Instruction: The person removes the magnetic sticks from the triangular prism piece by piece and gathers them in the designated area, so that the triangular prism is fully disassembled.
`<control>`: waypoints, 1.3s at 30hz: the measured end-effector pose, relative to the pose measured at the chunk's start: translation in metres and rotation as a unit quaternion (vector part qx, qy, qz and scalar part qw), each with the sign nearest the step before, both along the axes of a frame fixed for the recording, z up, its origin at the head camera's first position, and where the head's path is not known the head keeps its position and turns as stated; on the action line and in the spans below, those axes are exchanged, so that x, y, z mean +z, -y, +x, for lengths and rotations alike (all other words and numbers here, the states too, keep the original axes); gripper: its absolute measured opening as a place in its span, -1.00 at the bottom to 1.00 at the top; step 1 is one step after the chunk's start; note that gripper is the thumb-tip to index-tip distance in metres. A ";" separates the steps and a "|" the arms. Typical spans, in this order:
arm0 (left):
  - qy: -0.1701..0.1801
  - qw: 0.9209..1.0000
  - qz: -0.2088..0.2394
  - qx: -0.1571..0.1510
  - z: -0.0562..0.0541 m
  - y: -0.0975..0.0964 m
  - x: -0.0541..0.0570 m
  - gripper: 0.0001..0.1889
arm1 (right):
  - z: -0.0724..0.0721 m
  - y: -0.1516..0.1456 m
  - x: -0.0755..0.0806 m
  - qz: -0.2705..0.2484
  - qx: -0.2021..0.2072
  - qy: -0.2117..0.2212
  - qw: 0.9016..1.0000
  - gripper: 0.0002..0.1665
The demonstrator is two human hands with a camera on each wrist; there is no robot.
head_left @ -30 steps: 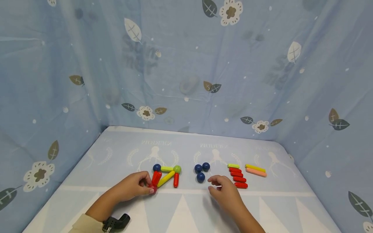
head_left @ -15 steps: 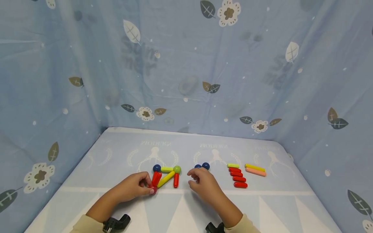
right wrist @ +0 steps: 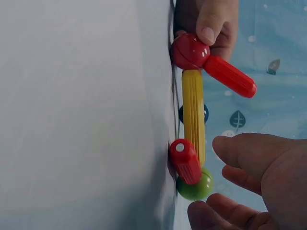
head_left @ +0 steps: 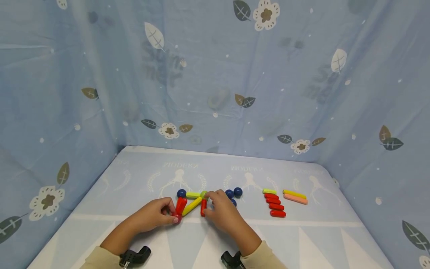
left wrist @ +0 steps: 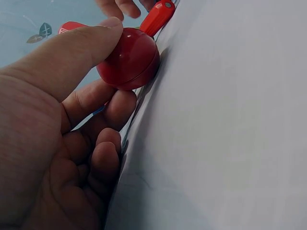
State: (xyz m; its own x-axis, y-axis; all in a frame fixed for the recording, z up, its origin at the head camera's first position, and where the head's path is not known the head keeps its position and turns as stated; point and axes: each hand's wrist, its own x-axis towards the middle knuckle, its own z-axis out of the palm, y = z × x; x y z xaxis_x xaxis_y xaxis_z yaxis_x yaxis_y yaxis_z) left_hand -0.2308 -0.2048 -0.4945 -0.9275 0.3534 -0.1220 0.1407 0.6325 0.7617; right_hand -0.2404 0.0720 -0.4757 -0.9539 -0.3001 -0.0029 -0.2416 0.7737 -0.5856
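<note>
My left hand [head_left: 152, 215] pinches a red ball [left wrist: 129, 60] between thumb and fingers at the near left corner of a ball-and-rod toy frame. Joined there are a yellow rod [right wrist: 193, 117] and a raised red rod [right wrist: 230, 76]. A light green rod [head_left: 193, 195] links the blue ball [head_left: 181, 193] at the far left to a green ball [right wrist: 195, 187]. From the green ball a second red rod [right wrist: 186, 163] points toward the person; its free end shows a metal dot. My right hand [head_left: 223, 212] hovers by the green ball, thumb and fingers apart, holding nothing visible.
Several loose blue balls [head_left: 238, 192] lie right of the right hand, partly hidden by it. Farther right are a column of red rods [head_left: 277, 213] with a short light green rod [head_left: 269, 191], a yellow rod [head_left: 294, 194] and an orange rod [head_left: 295, 199]. Patterned blue cloth [head_left: 215, 74] surrounds the table.
My right hand has moved left, from beside the red rods past the loose blue balls to the green ball. My left hand has kept its pinch on the red ball.
</note>
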 end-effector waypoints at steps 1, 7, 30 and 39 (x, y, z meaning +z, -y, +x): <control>0.001 1.000 0.000 0.000 0.000 0.000 0.000 -0.62 | 0.000 0.002 -0.001 -0.002 -0.003 0.006 1.000 -0.51; 0.000 1.000 0.001 -0.001 0.000 0.000 0.002 -0.62 | -0.004 0.011 -0.005 -0.014 0.003 0.018 1.000 -0.58; 0.002 1.000 0.001 0.003 0.000 -0.003 0.003 -0.63 | -0.002 0.007 -0.008 -0.003 0.002 0.026 1.000 -0.74; 0.001 1.000 0.003 -0.005 -0.001 0.001 0.000 -0.64 | -0.005 0.001 -0.008 -0.032 -0.041 0.008 0.999 -0.70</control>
